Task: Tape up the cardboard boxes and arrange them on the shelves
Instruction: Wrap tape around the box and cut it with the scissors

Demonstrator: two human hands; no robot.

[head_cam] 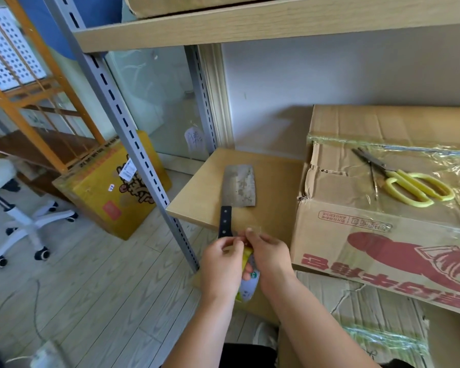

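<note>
Left hand [221, 264] grip curled round a yellow-cored tape roll [247, 277]; right hand [270, 252] grip pinches the clear, glossy tape end at 12 o'clock of the roll. Beyond, a flat steel cleaver [238, 191], black handle, lies on the smooth wooden shelf [197, 192]. At 3 o'clock, creased cardboard box [369, 243], film-taped top, carrying yellow-handled scissors [409, 185].

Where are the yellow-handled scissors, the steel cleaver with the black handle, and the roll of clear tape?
Yellow-handled scissors [409, 185]: head view, on the handle loops.
Steel cleaver with the black handle [239, 185]: head view, middle of the blade.
Roll of clear tape [247, 284]: head view, on its side between the hands.
</note>
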